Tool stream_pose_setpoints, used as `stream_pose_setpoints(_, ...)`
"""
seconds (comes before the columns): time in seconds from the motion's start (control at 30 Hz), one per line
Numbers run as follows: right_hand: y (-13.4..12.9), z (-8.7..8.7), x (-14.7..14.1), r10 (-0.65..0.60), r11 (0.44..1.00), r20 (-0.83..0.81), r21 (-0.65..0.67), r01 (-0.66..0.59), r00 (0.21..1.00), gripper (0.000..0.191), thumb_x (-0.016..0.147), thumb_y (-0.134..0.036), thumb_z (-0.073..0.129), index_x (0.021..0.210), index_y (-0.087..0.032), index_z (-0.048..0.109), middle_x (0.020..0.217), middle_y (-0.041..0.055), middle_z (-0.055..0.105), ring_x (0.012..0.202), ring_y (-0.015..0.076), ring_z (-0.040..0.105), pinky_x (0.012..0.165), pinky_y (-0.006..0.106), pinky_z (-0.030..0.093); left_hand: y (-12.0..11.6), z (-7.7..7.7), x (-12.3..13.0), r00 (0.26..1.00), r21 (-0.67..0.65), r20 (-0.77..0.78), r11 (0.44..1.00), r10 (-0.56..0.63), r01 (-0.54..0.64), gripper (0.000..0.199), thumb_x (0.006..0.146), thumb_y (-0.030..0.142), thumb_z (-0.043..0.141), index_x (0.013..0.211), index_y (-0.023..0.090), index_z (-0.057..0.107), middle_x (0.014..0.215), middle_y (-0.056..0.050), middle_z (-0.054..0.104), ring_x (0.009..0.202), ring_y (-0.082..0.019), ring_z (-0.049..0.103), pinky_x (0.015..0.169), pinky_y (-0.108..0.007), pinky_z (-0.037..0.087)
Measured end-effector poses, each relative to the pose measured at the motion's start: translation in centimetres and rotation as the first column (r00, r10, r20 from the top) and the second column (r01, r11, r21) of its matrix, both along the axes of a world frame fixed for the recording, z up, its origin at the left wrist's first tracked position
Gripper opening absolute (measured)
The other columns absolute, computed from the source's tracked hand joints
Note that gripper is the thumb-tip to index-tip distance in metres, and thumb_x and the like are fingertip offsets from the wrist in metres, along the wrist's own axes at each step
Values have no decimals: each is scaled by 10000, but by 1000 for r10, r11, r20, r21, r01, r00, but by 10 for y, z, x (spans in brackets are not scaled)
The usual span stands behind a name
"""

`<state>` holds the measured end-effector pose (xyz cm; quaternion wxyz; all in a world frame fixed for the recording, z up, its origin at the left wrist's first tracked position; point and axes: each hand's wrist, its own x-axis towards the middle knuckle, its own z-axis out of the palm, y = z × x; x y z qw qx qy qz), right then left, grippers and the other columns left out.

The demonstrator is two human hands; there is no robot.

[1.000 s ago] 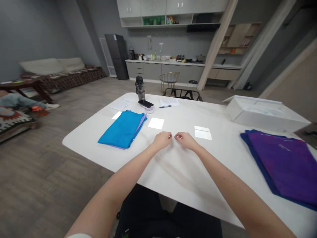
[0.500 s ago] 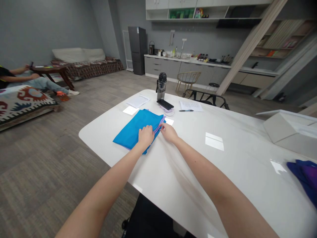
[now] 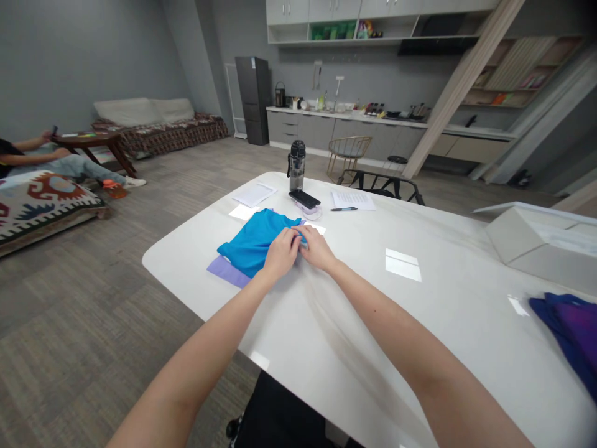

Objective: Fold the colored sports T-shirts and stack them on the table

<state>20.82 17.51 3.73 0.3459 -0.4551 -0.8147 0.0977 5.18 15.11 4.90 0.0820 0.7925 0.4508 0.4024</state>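
Note:
A blue cloth (image 3: 254,239), folded and slightly rumpled, lies on the white table (image 3: 345,298). Beneath it a flat purple cloth (image 3: 229,272) shows along the near left edge, with a bit more at the far right corner. My left hand (image 3: 282,250) grips the blue cloth's right edge with its fingers curled in. Right beside it, my right hand (image 3: 314,247) pinches the same edge near the corner. The two hands nearly touch, and the fabric between the fingertips is mostly hidden. Whether the blue and purple layers are joined I cannot tell.
Beyond the cloth stand a dark bottle (image 3: 296,167), a phone (image 3: 305,199), papers (image 3: 353,200) and a pen (image 3: 344,209). A white box (image 3: 536,242) and dark blue and purple fabric (image 3: 566,323) lie at the right. Another person's legs (image 3: 77,167) show at far left.
The blue cloth's near left edge has been drawn up and back, uncovering more purple cloth. My left hand has shifted right, closer to my right hand. The view has tilted slightly.

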Motion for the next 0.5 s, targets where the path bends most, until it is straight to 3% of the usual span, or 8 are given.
stream_pose_setpoints(0.1, -14, 15, 16, -74, 997, -71, -13, 73, 995, 324, 838, -79, 478, 1069, -203, 667, 1152, 91, 606, 1105, 241, 539, 974, 359, 449, -11, 13, 18, 996, 25, -56, 998, -64, 66, 230, 1050, 308, 375, 1047, 192, 574, 1058, -78, 629, 1015, -197, 598, 913, -323, 456)
stream_pose_setpoints(0.3, -63, 49, 79, -194, 981, -73, -11, 193, 978, 189, 819, -109, 484, 915, -200, 618, 963, 64, 618, 944, 222, 566, 877, 331, 442, -38, 40, 65, 969, 106, -248, 994, 19, 7, 293, 1021, 363, 421, 1204, 180, 558, 1186, -125, 618, 1157, -261, 541, 982, -392, 391)
stream_pose_setpoints(0.5, -121, 79, 139, -279, 960, -111, -56, 275, 954, 121, 880, -214, 490, 827, -213, 598, 876, 24, 628, 819, 182, 563, 757, 284, 412, -53, 38, 104, 945, 75, -321, 993, -57, 86, 368, 935, 244, 496, 1298, 192, 526, 1266, -114, 596, 1182, -268, 521, 1030, -395, 373)
